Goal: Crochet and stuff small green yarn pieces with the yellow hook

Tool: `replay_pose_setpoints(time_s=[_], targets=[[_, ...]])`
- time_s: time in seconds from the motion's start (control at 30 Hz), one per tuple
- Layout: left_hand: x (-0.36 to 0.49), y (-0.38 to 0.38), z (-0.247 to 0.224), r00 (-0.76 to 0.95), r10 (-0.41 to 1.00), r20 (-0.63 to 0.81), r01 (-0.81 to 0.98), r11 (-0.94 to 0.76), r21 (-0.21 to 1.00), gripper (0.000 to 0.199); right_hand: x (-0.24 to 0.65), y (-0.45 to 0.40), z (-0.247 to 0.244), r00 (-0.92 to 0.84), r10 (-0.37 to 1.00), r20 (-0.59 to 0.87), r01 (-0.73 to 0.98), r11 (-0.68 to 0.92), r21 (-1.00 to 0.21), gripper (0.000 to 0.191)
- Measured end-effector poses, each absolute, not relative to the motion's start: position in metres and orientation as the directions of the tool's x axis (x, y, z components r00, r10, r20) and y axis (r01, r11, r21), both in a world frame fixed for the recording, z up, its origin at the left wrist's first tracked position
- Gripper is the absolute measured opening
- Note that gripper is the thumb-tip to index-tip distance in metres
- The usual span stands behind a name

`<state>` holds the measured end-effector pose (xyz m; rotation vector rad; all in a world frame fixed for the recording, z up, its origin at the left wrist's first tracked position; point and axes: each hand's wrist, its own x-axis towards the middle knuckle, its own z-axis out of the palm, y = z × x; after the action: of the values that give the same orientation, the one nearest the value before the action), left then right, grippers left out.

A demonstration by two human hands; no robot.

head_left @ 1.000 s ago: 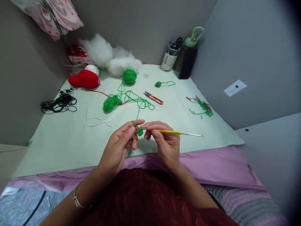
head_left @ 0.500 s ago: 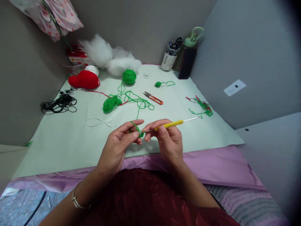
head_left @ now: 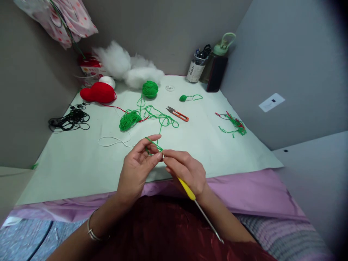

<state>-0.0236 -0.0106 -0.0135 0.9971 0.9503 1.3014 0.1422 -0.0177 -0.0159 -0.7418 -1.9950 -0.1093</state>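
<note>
Green yarn (head_left: 154,143) loops over the raised index finger of my left hand (head_left: 137,161), whose thumb pinches the work at its tip. My right hand (head_left: 187,170) meets it there, fingertips at the yarn, and keeps a crochet hook (head_left: 187,188) with a yellow handle in its grasp. The hook's free metal end slants down toward my lap; its other end is hidden by my fingers. From my left hand the strand runs back to a loose green tangle (head_left: 160,115) on the table. The small green piece between my fingertips is mostly covered.
Thread snips (head_left: 178,114) lie beyond my hands, near a green yarn ball (head_left: 150,89). Red yarn (head_left: 98,92), black cord (head_left: 71,119) and white stuffing (head_left: 141,74) are at left and back. Yarn scraps (head_left: 236,124) lie right; a bottle (head_left: 219,50) and phone (head_left: 216,74) stand behind.
The crochet hook has swung round in my right hand, its free end going from pointing right to pointing down toward my lap. My right fingers have closed in on my left fingertips.
</note>
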Motion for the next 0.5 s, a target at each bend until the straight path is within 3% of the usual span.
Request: replay_pose_setpoints(time_s=[0.27, 0.5], targets=[[-0.0261, -0.013, -0.0105, -0.027, 0.965, 0.26, -0.053, -0.261, 0.964, 0.041, 0.1432, -0.0189, -0.0149, -0.328, 0.493, 0.806, 0.498, 0.815, -0.296, 0.03], [-0.0262, -0.0163, -0.0169, -0.054, 0.948, 0.314, 0.018, -0.314, 0.949, 0.038, 0.1409, -0.0208, -0.0179, -0.285, 0.525, 0.802, 0.495, 0.797, -0.346, 0.028]])
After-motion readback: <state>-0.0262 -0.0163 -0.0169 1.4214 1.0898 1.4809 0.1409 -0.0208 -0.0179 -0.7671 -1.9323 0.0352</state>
